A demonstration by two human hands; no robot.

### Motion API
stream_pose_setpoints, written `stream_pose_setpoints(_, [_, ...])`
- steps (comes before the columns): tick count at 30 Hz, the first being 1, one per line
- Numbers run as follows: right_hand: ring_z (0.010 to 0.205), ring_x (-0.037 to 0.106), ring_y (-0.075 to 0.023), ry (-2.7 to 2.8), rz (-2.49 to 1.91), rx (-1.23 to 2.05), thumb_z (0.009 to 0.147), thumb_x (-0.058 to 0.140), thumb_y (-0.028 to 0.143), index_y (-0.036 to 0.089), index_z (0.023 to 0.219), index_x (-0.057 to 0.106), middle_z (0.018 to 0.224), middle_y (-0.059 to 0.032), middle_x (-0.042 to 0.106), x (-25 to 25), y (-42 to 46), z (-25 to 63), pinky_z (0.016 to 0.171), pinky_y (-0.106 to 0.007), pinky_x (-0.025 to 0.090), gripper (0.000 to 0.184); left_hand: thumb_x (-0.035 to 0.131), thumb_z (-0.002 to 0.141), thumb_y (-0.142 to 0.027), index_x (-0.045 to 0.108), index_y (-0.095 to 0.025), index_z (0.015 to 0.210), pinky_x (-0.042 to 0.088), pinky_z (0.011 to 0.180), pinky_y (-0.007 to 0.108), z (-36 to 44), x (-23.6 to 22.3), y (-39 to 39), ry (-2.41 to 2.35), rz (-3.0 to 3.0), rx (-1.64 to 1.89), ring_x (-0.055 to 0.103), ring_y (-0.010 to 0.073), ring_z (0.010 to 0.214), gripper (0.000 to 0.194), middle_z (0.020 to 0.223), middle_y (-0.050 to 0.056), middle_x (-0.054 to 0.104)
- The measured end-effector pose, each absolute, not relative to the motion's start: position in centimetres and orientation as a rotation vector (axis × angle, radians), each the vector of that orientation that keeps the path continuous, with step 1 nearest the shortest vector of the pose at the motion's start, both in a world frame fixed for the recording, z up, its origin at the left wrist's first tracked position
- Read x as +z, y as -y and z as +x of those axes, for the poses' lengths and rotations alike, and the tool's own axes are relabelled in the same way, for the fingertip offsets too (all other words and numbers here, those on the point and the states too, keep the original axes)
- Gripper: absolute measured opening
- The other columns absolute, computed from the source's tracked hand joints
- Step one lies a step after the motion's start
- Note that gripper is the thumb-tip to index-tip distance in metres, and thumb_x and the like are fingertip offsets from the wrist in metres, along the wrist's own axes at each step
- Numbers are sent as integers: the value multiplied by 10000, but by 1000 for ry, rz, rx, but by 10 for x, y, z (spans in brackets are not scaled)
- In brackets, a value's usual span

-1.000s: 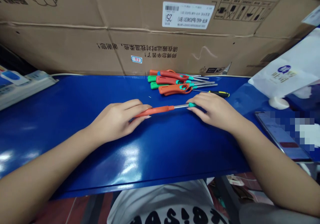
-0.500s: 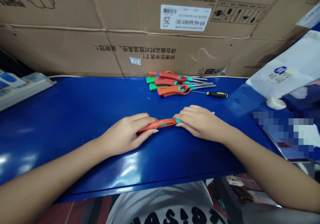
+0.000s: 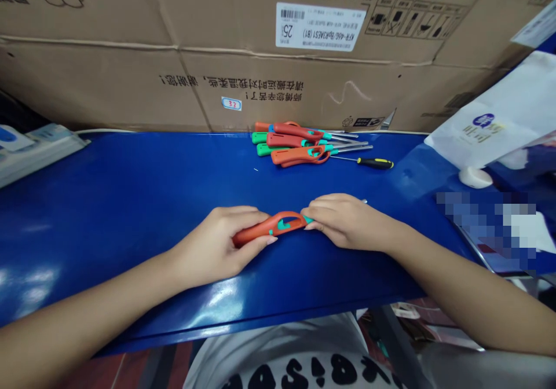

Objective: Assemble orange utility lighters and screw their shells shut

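Observation:
An orange-red gas lighter (image 3: 256, 231) with a teal trigger and collar is held between my two hands above the blue table. My left hand (image 3: 230, 241) is closed round its handle end. My right hand (image 3: 347, 221) grips the collar and the metal tube, whose tip shows just past the knuckles. The looped trigger guard faces away from me. Beyond my hands lies a pile of several lighters (image 3: 295, 156), red, orange and green, their metal tubes pointing right. Beside the pile is a black and yellow screwdriver (image 3: 376, 163).
A big cardboard box (image 3: 243, 65) stands along the table's (image 3: 130, 186) back edge. On the right are a white bag (image 3: 490, 111), a small white rounded object (image 3: 475, 177) and a pixelated flat item. Packages (image 3: 39, 151) lie at the far left.
The lighter has rolled in my hands, so its trigger and guard opening show more. Both hands have come slightly nearer to me. The pile lies as before.

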State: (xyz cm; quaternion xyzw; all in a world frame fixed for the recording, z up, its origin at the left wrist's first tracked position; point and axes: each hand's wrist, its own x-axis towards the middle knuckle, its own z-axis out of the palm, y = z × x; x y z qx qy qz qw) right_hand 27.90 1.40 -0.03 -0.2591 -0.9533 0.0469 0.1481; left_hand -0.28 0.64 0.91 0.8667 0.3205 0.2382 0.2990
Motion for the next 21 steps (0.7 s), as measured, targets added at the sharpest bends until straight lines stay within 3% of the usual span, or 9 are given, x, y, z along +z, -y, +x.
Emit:
stream_pose_setpoints(9, [755, 593, -186, 2672, -681, 92, 1044, 469, 224, 118, 1044, 666, 846, -89, 701, -5, -15, 277, 730, -308, 487, 224, 638, 971, -253, 725, -181, 1013, 416, 626, 217, -3, 3, -5, -833, 2327, 675, 545, 104, 661, 120, 781, -10, 645])
stream_pose_setpoints(15, [779, 618, -197, 2645, -658, 41, 1050, 461, 235, 113, 1041, 678, 883, -98, 733, -6, -19, 278, 765, -332, 517, 249, 679, 939, -404, 743, -181, 912, 442, 585, 218, -1, -1, -15, -924, 2105, 593, 571, 122, 648, 234, 763, -8, 680])
stream_pose_setpoints(18, [837, 634, -203, 2655, -750, 181, 1045, 482, 257, 123, 1065, 677, 916, -97, 723, -4, -25, 282, 793, -329, 523, 237, 665, 942, -468, 750, -208, 1063, 503, 660, 233, 1, -5, -22, -952, 2084, 588, 662, 156, 757, 298, 917, 13, 750])
stream_pose_setpoints(21, [884, 633, -210, 2625, -924, 299, 1015, 535, 249, 149, 1054, 662, 957, -92, 692, 0, -31, 289, 809, -329, 513, 167, 533, 1025, -439, 707, -211, 1214, 534, 834, 276, 0, -3, -26, -930, 2239, 650, 697, 191, 949, 344, 1108, 51, 745])
